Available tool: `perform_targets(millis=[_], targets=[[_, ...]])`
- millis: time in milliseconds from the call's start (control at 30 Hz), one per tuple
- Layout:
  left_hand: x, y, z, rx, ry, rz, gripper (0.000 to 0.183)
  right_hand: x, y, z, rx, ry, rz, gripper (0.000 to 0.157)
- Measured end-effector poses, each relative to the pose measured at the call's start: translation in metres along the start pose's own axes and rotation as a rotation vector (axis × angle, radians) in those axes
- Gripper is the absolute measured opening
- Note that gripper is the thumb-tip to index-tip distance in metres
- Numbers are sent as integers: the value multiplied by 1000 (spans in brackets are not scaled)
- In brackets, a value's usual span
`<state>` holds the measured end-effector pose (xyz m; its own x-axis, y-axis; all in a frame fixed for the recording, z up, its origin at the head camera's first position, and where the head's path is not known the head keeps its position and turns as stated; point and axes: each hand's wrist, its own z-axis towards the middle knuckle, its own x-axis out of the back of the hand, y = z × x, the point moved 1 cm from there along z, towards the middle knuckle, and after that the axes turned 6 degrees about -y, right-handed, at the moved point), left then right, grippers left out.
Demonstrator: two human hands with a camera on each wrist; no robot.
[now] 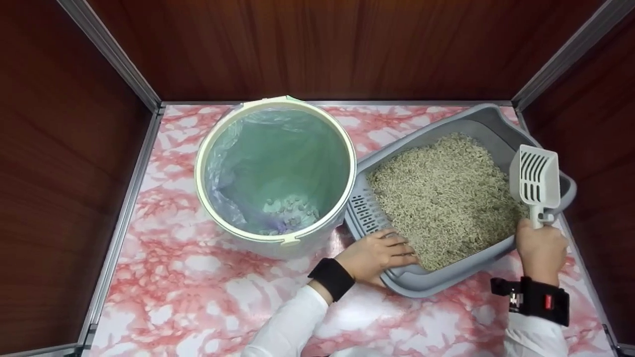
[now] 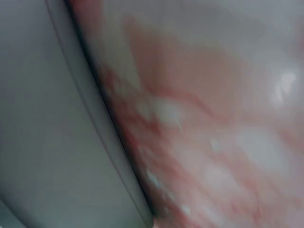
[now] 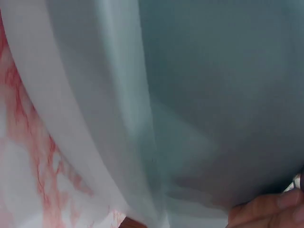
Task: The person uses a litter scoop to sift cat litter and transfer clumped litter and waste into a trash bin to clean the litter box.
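A grey litter box (image 1: 430, 283) filled with tan granular litter (image 1: 446, 198) stands at an angle on the right. My left hand (image 1: 379, 254) grips its near left corner, fingers over the rim and thumb outside. In the left wrist view, the box's outer wall (image 2: 61, 123) fills the left side. My right hand (image 1: 542, 252) holds a white slotted litter scoop (image 1: 539, 178) by its handle, with the scoop's head raised over the box's right rim. Fingers (image 3: 270, 211) show at the lower right of the right wrist view, against the grey box wall (image 3: 223, 109).
Left of the litter box, touching or nearly touching it, stands a round bin (image 1: 275, 238) with a pale rim and a clear liner; some clumps (image 1: 292, 210) lie at its bottom. Brown wood-grain panels (image 1: 347, 49) enclose the red-and-white marbled surface (image 1: 188, 297).
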<state>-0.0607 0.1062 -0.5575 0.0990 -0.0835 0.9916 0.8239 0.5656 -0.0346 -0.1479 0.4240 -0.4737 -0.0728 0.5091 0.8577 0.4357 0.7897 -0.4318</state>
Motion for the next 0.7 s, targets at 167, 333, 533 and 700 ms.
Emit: perform_targets(millis=[167,333,533,700], targets=[[6,4,0,34,-41,9,85,1,2,0,-4,-21,7,64],[11,13,0,83,-51,26,87,5,5,5,-12,-65,-24,70],[15,33,6,244,-77,41,104,22,6,32,-2,-127,-107,70],[12,53,12,318,-12,42,107,37,8,58,-23,-170,-212,85]])
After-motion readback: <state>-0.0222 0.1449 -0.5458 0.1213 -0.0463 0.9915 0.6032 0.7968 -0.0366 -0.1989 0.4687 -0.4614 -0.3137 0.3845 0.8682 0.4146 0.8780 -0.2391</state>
